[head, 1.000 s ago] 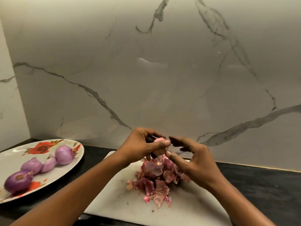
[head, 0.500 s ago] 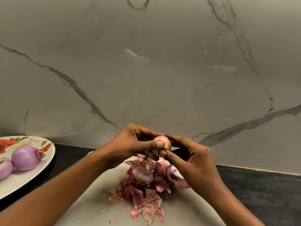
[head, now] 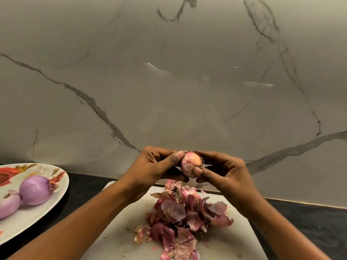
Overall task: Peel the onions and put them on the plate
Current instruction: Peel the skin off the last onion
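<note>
1. Purple-pink papery skins (head: 187, 218) lie heaped on the white cutting board (head: 116, 239), nearest my camera.
2. Off to the left, the flowered plate (head: 37, 224) carries two peeled onions (head: 34, 190) that I can see. They touch, and the nearer one is cut off by the frame edge.
3. Above the heap, both hands hold one small onion (head: 190, 164) in the air, its skin partly on. The left hand (head: 150, 166) curls round its left side with the thumb on top. The right hand (head: 225, 171) pinches its lower right between thumb and fingers.
4. A pale sliver (head: 207, 166) pokes out just right of the onion. It is possibly a blade, but my feed is too dim to say.
5. Dark countertop (head: 300, 222) runs behind the board, and a grey-veined marble wall (head: 169, 91) rises beyond it.
</note>
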Demonstrator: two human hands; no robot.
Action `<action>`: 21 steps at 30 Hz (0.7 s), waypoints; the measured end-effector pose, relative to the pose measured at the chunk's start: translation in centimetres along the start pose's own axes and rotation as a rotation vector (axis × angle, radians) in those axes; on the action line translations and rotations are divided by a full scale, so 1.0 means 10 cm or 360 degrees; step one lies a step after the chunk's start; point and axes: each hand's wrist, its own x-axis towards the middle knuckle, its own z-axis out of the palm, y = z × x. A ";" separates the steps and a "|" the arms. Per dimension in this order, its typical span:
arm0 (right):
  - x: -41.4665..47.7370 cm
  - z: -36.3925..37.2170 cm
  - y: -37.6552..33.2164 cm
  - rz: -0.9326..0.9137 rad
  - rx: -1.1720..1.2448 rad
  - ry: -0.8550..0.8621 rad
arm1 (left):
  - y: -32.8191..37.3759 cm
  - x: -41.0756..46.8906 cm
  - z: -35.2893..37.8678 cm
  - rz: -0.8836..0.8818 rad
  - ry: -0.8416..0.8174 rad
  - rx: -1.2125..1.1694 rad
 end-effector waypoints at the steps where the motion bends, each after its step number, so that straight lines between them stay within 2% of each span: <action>1: -0.01 0.01 0.03 0.0020 0.0026 0.0013 | -0.01 0.01 0.01 -0.0001 0.0030 0.0035; 6: -0.06 0.06 0.12 0.0064 0.0074 0.0005 | -0.04 0.01 0.05 -0.0020 0.0060 0.0174; 10: -0.10 0.08 0.11 0.0102 0.0101 0.0023 | -0.04 -0.03 0.08 -0.0109 -0.0065 0.0086; 21: -0.15 0.11 0.09 0.0281 0.0311 0.0125 | -0.06 -0.05 0.10 -0.0103 -0.0076 0.0006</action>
